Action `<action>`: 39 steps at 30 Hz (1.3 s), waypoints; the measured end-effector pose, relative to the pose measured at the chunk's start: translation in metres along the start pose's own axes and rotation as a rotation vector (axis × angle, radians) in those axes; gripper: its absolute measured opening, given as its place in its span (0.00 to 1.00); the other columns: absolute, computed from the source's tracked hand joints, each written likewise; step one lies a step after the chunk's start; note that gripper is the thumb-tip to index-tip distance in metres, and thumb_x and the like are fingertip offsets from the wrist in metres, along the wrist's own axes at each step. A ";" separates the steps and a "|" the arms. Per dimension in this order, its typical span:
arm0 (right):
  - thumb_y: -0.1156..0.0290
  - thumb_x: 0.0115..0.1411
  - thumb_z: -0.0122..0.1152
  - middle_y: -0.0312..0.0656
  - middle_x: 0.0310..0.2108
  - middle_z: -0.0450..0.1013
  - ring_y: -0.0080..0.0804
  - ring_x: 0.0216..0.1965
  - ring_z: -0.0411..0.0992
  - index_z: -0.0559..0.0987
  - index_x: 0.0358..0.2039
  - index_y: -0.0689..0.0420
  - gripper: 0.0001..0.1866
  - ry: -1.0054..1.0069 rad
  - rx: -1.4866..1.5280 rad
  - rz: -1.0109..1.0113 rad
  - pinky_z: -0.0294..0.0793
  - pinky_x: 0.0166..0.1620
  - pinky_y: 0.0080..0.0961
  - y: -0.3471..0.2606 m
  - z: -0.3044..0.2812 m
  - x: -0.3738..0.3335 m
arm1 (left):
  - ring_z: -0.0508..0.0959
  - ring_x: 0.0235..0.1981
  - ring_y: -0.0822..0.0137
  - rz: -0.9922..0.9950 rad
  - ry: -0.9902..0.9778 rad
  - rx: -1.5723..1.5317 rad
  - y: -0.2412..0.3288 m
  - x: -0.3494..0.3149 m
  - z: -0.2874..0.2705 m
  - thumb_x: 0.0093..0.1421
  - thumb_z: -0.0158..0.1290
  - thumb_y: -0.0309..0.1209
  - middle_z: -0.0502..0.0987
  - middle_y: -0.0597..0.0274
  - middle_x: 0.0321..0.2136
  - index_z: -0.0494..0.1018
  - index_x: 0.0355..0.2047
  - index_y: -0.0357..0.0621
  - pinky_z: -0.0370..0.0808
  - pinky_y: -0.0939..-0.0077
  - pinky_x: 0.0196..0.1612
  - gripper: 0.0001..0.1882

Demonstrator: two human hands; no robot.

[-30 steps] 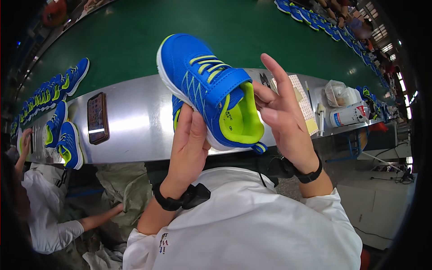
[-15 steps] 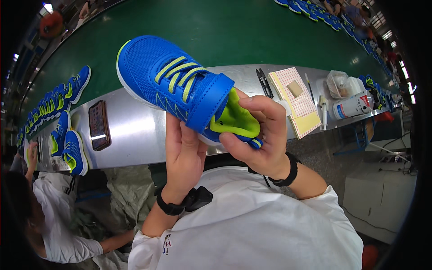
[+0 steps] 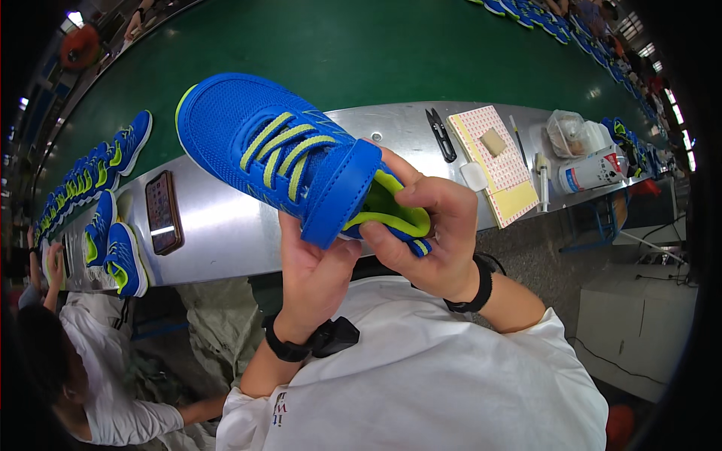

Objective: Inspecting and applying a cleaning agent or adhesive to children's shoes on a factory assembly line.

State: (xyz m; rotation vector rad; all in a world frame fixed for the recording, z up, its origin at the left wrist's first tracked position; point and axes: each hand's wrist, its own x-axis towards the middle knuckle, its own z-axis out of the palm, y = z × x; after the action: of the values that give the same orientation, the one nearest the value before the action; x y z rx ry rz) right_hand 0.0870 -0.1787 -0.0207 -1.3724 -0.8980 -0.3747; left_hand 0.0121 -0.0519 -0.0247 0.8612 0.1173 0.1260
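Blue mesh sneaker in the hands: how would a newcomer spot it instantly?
Find the wide green work surface, then the shiny silver metal ledge along its near side. Above them, a bare left hand and right hand hold a blue mesh sneaker with lime-yellow laces, toe pointing upper left. Unlike the blue sneakers lined up at left, it is held aloft.

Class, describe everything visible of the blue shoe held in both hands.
The blue shoe has a mesh-looking toe, yellow-green laces, a broad stitched strap across the instep, lime lining and a striped heel loop. Held over the metal table, its toe points to the upper left. The left hand's grip supports it underneath; the right hand's grip pinches the heel collar. Its underside is out of view.
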 end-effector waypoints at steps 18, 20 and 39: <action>0.78 0.55 0.64 0.61 0.54 0.66 0.35 0.45 0.75 0.61 0.45 0.59 0.23 -0.025 0.149 0.178 0.75 0.46 0.27 -0.001 -0.018 0.001 | 0.65 0.59 0.57 0.008 -0.147 0.027 -0.001 0.008 -0.010 0.50 0.42 0.11 0.62 0.55 0.57 0.42 0.65 0.49 0.70 0.58 0.56 0.43; 0.79 0.54 0.64 0.56 0.53 0.68 0.35 0.50 0.72 0.62 0.46 0.58 0.24 -0.091 0.385 0.340 0.72 0.51 0.28 0.000 -0.040 0.011 | 0.64 0.60 0.51 -0.028 -0.190 -0.008 0.012 0.015 -0.030 0.54 0.42 0.16 0.63 0.48 0.58 0.47 0.64 0.48 0.67 0.48 0.58 0.38; 0.69 0.55 0.64 0.41 0.34 0.76 0.28 0.37 0.75 0.75 0.41 0.60 0.14 0.120 -0.614 0.557 0.72 0.36 0.24 0.028 -0.181 0.006 | 0.67 0.55 0.62 -0.310 -0.240 0.398 -0.011 0.017 0.023 0.24 0.77 0.38 0.61 0.57 0.54 0.37 0.66 0.43 0.66 0.67 0.57 0.74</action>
State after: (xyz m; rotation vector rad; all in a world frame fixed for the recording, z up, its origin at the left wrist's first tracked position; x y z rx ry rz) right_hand 0.1702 -0.3420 -0.0247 -2.0642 -0.2677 -0.3036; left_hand 0.0334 -0.0736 -0.0195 1.2355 0.0501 -0.3006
